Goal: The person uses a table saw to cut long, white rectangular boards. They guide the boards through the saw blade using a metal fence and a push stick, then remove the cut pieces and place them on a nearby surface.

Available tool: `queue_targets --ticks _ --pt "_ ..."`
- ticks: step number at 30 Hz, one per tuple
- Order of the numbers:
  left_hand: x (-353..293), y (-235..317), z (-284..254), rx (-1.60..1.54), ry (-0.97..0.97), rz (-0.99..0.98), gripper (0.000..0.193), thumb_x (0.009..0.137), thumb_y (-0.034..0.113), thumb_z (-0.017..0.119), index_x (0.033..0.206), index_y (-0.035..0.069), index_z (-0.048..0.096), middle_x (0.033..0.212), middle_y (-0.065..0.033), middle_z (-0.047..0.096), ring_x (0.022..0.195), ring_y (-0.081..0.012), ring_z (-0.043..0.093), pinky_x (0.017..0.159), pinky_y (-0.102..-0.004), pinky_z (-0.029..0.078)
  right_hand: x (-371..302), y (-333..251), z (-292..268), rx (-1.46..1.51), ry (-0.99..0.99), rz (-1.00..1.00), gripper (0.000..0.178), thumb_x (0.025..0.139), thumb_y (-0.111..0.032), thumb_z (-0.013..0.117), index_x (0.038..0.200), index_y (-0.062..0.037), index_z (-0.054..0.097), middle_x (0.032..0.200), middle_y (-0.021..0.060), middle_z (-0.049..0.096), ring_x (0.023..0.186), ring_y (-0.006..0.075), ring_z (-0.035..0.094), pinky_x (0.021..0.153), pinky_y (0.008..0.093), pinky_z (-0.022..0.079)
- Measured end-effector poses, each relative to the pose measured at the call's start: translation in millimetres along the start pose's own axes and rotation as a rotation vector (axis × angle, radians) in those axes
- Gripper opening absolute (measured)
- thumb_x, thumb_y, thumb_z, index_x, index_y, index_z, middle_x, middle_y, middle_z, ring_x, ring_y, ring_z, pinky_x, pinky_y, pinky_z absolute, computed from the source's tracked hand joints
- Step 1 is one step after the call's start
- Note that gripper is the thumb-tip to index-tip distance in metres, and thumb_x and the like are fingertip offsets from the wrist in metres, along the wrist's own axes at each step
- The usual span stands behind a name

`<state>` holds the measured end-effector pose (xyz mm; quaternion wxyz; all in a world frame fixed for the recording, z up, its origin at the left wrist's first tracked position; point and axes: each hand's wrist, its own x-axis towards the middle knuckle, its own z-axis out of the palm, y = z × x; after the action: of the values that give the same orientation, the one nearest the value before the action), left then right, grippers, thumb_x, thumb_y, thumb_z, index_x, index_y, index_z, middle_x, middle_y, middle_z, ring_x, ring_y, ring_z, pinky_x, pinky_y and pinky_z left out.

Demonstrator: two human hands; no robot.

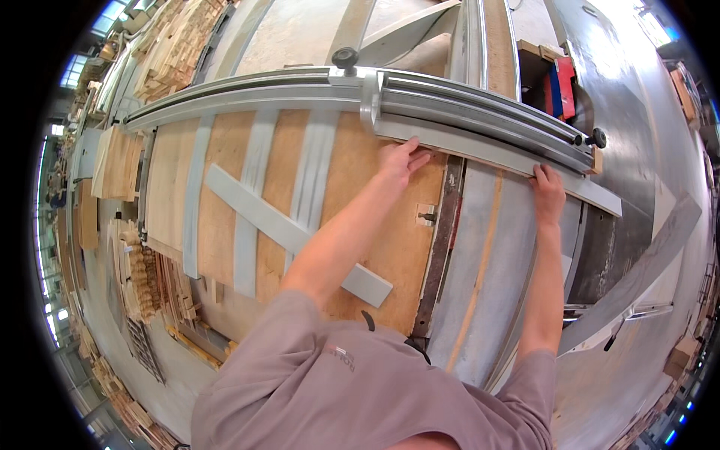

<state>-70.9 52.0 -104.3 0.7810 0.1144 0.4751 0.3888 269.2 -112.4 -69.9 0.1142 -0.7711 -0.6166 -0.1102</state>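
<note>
A long pale grey board [480,150] lies along the near side of a silver metal fence [262,97]. Its left end meets a metal stop [370,101] on that fence. My left hand [403,161] grips the board's near edge close to the stop, thumb and fingertips at the edge, other fingers bent. Farther right, my right hand [549,187] has its fingers curled onto the same edge. The board's right end sticks out past that hand. Another pale strip [259,212] lies slantwise on the wooden table panel [360,187], left of and partly behind my left forearm.
Dark knobs [345,58] sit on the fence. A red and blue object [561,88] stands beyond its right end. A grey metal tabletop [600,67] spreads at far right, with a slanted grey beam [637,270] nearer. Timber stacks [176,52] stand on the left.
</note>
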Motion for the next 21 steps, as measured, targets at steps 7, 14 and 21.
queue_targets --ticks 7,14,21 --pt "3.7 2.1 -7.0 0.164 -0.010 0.034 0.023 0.101 0.013 0.066 0.116 -0.004 0.061 0.108 -0.0155 0.072 0.090 -0.0280 0.075 0.078 -0.0377 0.066 3.3 -7.9 16.3 -0.066 0.092 -0.006 0.037 0.081 -0.013 0.078 0.117 -0.0104 0.072 0.124 0.0061 0.069 0.115 0.0297 0.065 0.092 0.0417 0.057" --pt "7.9 -9.1 -7.0 0.323 0.053 0.087 0.024 0.099 0.024 0.070 0.102 0.000 0.066 0.085 -0.0106 0.072 0.068 -0.0197 0.069 0.060 -0.0320 0.058 -0.8 9.5 33.2 -0.011 0.065 -0.037 0.024 0.081 -0.013 0.073 0.104 -0.0059 0.072 0.109 0.0116 0.071 0.103 0.0310 0.068 0.082 0.0431 0.058" --pt "-35.5 4.4 81.8 1.695 -0.228 1.242 0.072 0.071 0.035 0.091 0.129 0.005 0.061 0.124 -0.0114 0.064 0.121 -0.0288 0.056 0.106 -0.0463 0.043 14.8 -12.3 29.4 -0.192 0.106 -0.015 0.019 0.078 -0.009 0.064 0.093 -0.0001 0.070 0.093 0.0134 0.068 0.092 0.0278 0.069 0.076 0.0364 0.059"
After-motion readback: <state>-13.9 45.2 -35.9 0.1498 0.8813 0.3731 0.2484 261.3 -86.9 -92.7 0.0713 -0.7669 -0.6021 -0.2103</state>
